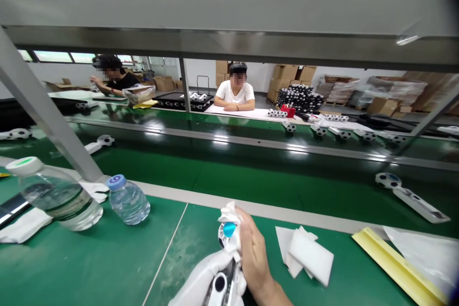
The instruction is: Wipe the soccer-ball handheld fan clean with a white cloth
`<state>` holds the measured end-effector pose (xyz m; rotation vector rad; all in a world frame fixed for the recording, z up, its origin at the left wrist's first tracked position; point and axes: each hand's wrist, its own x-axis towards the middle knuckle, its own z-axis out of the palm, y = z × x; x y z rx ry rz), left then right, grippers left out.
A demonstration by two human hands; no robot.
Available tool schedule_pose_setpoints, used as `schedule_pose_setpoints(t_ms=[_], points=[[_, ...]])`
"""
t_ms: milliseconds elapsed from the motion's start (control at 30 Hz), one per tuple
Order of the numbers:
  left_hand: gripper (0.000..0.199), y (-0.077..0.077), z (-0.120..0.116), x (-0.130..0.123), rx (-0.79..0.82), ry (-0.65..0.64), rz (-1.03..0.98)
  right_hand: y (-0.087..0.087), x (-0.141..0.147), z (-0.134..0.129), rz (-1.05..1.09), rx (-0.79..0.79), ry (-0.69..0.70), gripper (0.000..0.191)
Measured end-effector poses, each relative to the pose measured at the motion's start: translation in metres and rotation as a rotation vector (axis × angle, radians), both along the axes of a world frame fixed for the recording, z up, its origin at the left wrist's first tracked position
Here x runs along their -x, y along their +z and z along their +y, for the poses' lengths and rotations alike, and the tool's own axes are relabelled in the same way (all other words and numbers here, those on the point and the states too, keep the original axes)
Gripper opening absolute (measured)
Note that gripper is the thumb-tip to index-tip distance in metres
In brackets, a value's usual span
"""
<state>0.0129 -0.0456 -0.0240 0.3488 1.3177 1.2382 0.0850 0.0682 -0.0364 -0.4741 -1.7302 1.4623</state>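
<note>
My left hand (199,277), in a white glove, is closed round the handle of a white handheld device (220,283) with a black oval on it. The device's soccer-ball-patterned head has a round blue face and points away from me. My bare right hand (256,256) is closed on a crumpled white wipe (228,212), pressed against the right side of the head. Part of the device is hidden behind the wipe and fingers. To the right, a white sponge pad (311,256) lies over thin white sheets (285,241) on the green table.
Two water bottles, a large one (59,196) and a small one (128,201), lean at left. A yellow strip (398,263) lies at right. Beyond the table edge runs a green conveyor (251,172) carrying similar devices (418,201). Two people sit across; a shelf beam (229,14) spans overhead.
</note>
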Motion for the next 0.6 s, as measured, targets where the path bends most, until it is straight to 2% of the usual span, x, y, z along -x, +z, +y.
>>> schedule_pose_setpoints(t_ms=[67,100,167,300,367,500,600], points=[[0.044,-0.004,0.003,-0.001,-0.002,-0.009,-0.079,0.005,-0.001,0.005,-0.010,-0.162,0.048,0.034],[0.046,-0.006,0.004,-0.002,-0.010,-0.010,-0.118,0.007,-0.001,0.008,-0.019,-0.158,0.060,0.033],[0.048,-0.009,0.006,-0.004,-0.030,-0.018,-0.199,0.011,0.001,0.013,-0.029,0.052,0.116,0.032],[0.036,-0.009,0.006,-0.004,-0.065,-0.055,-0.312,0.009,0.004,0.020,0.086,0.776,0.347,0.027],[0.033,-0.005,0.006,-0.003,-0.063,-0.071,-0.344,0.002,0.006,0.019,0.177,1.000,0.405,0.023],[0.035,0.006,0.009,0.002,-0.003,-0.076,-0.458,-0.015,0.013,0.018,0.241,1.241,0.324,0.025],[0.031,0.013,0.009,0.005,-0.009,-0.030,-0.668,-0.017,0.015,0.028,0.276,1.286,0.179,0.024]])
